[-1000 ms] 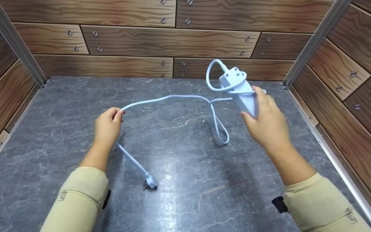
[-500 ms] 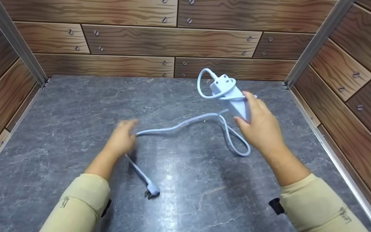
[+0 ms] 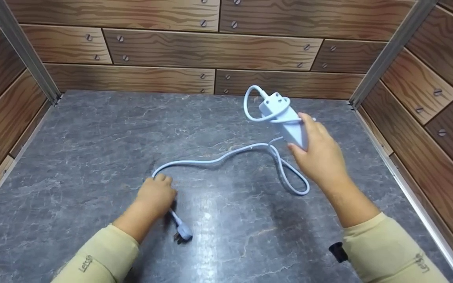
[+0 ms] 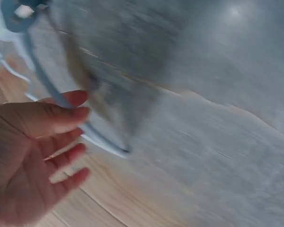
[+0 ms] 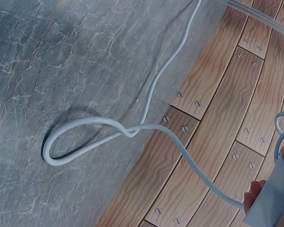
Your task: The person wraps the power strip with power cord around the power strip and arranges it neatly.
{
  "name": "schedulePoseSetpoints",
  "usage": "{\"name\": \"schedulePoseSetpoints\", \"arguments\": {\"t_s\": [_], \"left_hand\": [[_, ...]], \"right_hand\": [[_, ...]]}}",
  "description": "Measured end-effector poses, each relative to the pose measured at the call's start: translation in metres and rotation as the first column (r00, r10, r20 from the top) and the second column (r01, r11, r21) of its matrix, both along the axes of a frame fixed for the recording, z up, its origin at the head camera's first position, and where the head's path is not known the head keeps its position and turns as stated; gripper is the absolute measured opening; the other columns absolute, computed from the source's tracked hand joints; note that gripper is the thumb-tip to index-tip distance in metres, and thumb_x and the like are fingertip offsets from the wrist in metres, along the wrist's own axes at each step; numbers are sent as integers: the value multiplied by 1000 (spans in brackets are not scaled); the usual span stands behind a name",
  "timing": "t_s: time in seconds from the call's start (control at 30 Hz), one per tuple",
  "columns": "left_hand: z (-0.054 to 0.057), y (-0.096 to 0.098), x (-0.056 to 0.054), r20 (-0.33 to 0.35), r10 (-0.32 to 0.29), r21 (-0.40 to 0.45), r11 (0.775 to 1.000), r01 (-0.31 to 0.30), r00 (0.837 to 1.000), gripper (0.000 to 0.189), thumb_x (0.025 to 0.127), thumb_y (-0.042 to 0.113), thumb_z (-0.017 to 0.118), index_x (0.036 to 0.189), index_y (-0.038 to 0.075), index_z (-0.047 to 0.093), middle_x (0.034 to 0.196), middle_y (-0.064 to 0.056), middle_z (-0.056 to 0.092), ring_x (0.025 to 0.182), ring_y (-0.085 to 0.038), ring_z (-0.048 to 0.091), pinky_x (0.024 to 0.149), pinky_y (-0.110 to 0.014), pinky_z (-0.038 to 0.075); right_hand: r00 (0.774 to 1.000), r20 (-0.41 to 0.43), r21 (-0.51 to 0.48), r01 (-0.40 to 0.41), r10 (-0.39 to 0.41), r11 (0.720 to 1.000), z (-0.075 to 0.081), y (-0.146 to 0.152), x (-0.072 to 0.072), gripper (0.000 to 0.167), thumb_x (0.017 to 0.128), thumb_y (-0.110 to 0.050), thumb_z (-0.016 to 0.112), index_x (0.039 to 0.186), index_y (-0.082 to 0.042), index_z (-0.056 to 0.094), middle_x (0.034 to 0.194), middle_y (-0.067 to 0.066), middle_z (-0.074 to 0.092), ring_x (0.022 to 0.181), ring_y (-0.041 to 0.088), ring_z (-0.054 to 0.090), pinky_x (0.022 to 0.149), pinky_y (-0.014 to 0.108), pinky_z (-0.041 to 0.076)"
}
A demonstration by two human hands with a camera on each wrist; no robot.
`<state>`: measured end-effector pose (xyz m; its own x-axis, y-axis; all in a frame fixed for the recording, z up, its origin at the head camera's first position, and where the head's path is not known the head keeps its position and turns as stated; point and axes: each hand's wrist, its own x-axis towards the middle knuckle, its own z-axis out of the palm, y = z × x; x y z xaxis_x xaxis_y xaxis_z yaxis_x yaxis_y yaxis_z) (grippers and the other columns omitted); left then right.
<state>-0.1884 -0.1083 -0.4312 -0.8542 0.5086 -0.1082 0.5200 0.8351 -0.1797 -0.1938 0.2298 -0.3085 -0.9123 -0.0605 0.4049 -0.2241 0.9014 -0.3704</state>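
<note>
Gripping pale power strip (image 3: 295,133) with right hand (image 3: 323,155); pinching its cord (image 3: 207,162) narrowly, thumb to finger, with left hand (image 3: 157,195).

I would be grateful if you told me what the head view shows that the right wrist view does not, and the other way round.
Only the head view shows the left hand on the cord, the plug, the sleeves and the holes in the block.

Only the right wrist view shows the fingertips where the cord comes up to the block; in the head view, that spot is hidden.

Both show the right hand holding the block, the cord's loop, the table and the plank wall.
</note>
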Motion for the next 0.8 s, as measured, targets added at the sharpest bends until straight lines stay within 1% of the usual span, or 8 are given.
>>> {"name": "schedulePoseSetpoints", "arguments": {"t_s": [0.17, 0.3, 0.37, 0.47, 0.53, 0.63, 0.73, 0.8], "left_hand": [[-5, -18, -17, -69, -99, 26, 995, 101, 993, 5, 77, 14, 62, 77, 12, 66, 85, -10, 57, 85, -29, 51, 73, -43, 44], [-2, -26, -24, -99, -179, 147, 970, 192, 979, 1, 80, 11, 59, 80, 12, 59, 82, -9, 57, 79, -31, 54, 69, -43, 47], [0, -27, -27, -138, -178, 233, 950, 207, 974, 5, 81, 9, 58, 82, 12, 55, 83, -8, 57, 78, -30, 55, 66, -42, 47], [7, -27, -30, -192, -99, 408, 897, 170, 977, 4, 85, 12, 59, 85, 13, 55, 85, -5, 60, 80, -28, 57, 67, -41, 48], [13, -26, -32, -203, -10, 532, 838, 119, 979, 5, 87, 14, 59, 85, 12, 55, 83, -4, 61, 78, -27, 58, 67, -41, 48], [20, -24, -36, -170, 159, 703, 711, 7, 973, 8, 89, 15, 57, 83, 10, 55, 77, -4, 61, 72, -24, 59, 65, -39, 49], [24, -24, -42, -72, 324, 830, 544, -124, 943, 12, 91, 15, 54, 82, 7, 55, 72, -5, 61, 66, -21, 59, 59, -36, 48], [24, -24, -46, 42, 398, 887, 407, -218, 916, 13, 92, 15, 53, 84, 6, 57, 73, -7, 64, 65, -18, 62, 57, -32, 50]], "right_hand": [[1000, -1, -3, 4, -4, 1000, 2, 1, 1, 65, 79, -16, 69, 135, -9, 38, 118, 23, 52, 97, 40, 52, 78, 56, 42], [1000, 3, -7, 5, -5, 1000, 4, 3, 1, 65, 79, -16, 69, 135, -9, 37, 118, 23, 52, 97, 41, 52, 79, 57, 41], [1000, 9, -12, 2, -1, 1000, 4, 3, 1, 65, 79, -16, 69, 135, -8, 37, 118, 24, 52, 98, 41, 52, 80, 57, 41], [1000, 16, -19, -2, 2, 1000, 5, 4, 2, 64, 80, -16, 68, 135, -8, 37, 119, 24, 51, 100, 40, 51, 81, 56, 41], [1000, 18, -23, -3, 4, 1000, 6, 3, 2, 64, 80, -16, 68, 135, -8, 37, 120, 24, 50, 102, 40, 50, 82, 57, 40], [1000, 23, -26, -8, 9, 1000, 7, 2, 3, 65, 80, -16, 68, 135, -8, 37, 121, 24, 50, 103, 40, 50, 83, 57, 40], [1000, 25, -26, -14, 15, 1000, 7, 1, 3, 65, 79, -16, 69, 135, -8, 38, 121, 23, 51, 102, 40, 51, 82, 56, 41], [1000, 25, -28, -19, 20, 999, 7, 1, 4, 65, 79, -16, 69, 135, -8, 38, 120, 23, 51, 101, 39, 51, 81, 56, 41]]}}
